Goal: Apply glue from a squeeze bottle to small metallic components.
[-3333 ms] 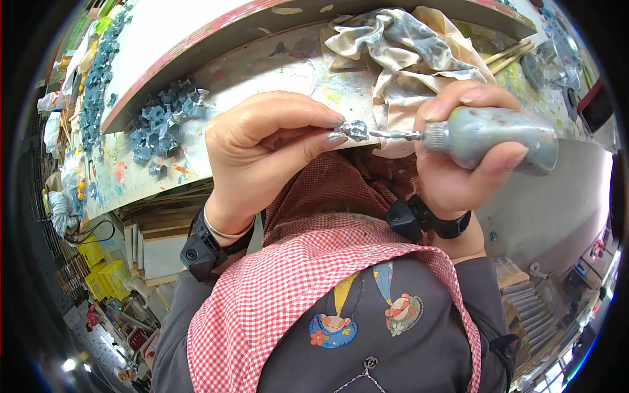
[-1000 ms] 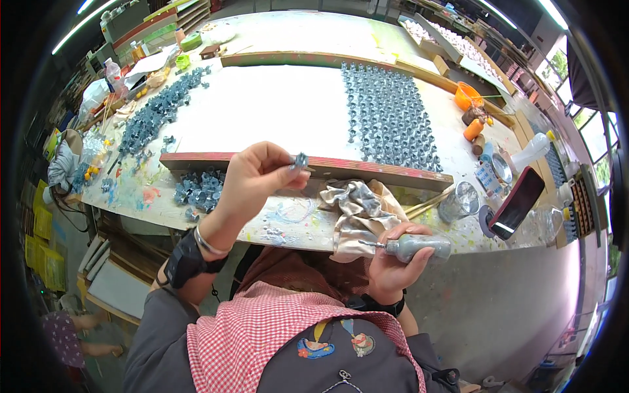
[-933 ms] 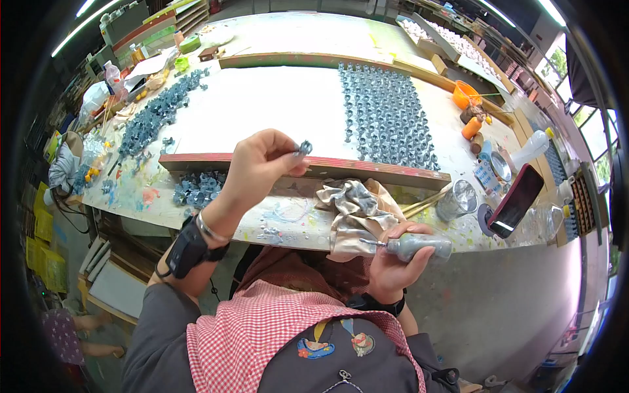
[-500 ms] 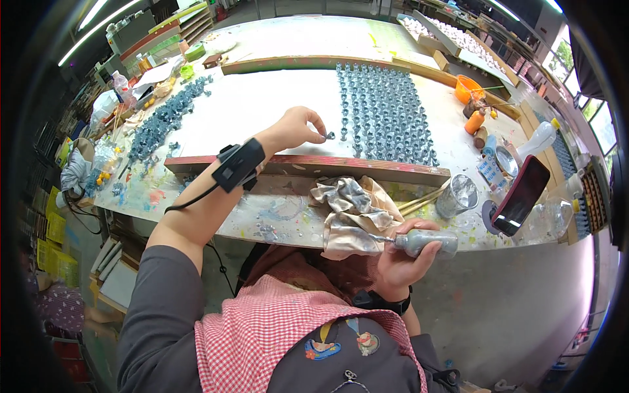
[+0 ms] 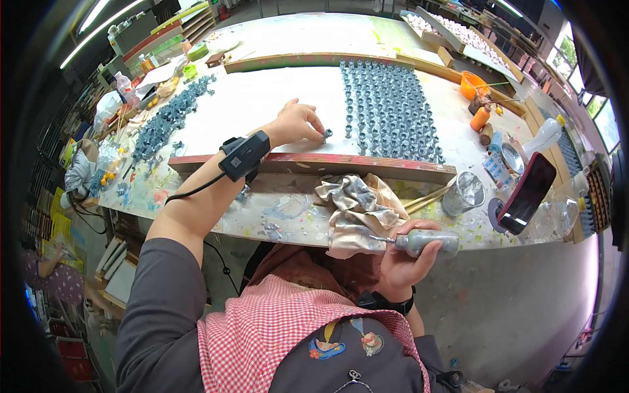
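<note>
Left hand [image 5: 298,123] reaching farther rightward over white board [image 5: 262,98] than earlier, bringing blue-grey flower-shaped piece [image 5: 328,133] just beside rows of similar pieces [image 5: 390,111], presumably for alignment; whether pinching it, cannot tell. Right hand [image 5: 401,267] clamping grey squeeze bottle [image 5: 429,243], nozzle [image 5: 385,240] pointing over stained cloth [image 5: 357,223], perhaps against drips.

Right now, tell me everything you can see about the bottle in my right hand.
The bottle is small, grey and rounded, and looks like smudged plastic. A thin, dark nozzle sticks out of its left end. It lies on its side in your right hand, nozzle pointing left, near the front edge of the table. The nozzle overlaps the stained cloth in this view; I can't tell whether they touch, or how full the bottle is.
</note>
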### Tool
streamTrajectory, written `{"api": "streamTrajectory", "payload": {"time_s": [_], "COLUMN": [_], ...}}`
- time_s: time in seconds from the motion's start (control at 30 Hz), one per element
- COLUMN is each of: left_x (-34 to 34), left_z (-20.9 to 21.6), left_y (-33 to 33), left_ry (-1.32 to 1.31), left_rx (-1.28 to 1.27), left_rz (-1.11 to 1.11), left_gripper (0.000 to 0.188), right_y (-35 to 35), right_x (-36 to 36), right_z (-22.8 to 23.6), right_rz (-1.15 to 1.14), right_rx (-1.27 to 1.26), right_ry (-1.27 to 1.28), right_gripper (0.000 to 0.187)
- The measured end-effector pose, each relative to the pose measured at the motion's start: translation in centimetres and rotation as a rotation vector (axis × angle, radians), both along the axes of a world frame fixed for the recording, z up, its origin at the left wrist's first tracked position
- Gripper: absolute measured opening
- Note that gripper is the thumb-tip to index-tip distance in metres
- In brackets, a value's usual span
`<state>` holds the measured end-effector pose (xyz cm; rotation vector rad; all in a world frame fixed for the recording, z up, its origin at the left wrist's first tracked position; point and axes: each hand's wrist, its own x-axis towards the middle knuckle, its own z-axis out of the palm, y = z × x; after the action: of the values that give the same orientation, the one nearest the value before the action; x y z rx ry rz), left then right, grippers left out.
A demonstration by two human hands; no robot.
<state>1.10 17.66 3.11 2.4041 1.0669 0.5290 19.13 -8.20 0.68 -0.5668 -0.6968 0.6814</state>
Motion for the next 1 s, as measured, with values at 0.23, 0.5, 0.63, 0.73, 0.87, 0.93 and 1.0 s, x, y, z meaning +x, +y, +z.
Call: {"api": "streamTrajectory", "payload": {"time_s": [0.23,0.5,0.63,0.73,0.87,0.93,1.0], "left_x": [-0.3,-1.3,0.3,1.0,2.0,2.2,3.0], "left_z": [-0.2,3.3,4.6,5.0,5.1,5.1,5.0], "left_y": [-0.6,-2.0,-2.4,-2.5,-2.8,-2.8,-2.5], "left_ry": [0.067,0.089,0.115,0.2,0.221,0.286,0.25], "left_rx": [0.054,0.335,0.436,0.477,0.449,0.494,0.505], "left_rz": [0.062,-0.062,-0.215,-0.234,-0.289,-0.269,-0.314], "left_gripper": [0.014,0.022,0.025,0.024,0.023,0.023,0.022], "right_y": [0.2,0.4,0.4,0.4,0.2,0.2,0.3], "right_x": [-0.3,0.1,0.6,0.8,1.5,1.5,2.0], "right_z": [0.0,-0.1,-0.2,-0.3,-0.3,-0.3,-0.3], "right_rz": [-0.01,0.014,0.006,-0.002,0.0,0.007,-0.003], "right_rx": [0.017,-0.031,-0.009,-0.002,-0.011,-0.016,-0.043], "right_ry": [-0.029,-0.038,-0.015,-0.024,-0.022,-0.02,-0.006], "right_gripper": [0.042,0.042,0.042,0.042,0.043,0.043,0.043]}}
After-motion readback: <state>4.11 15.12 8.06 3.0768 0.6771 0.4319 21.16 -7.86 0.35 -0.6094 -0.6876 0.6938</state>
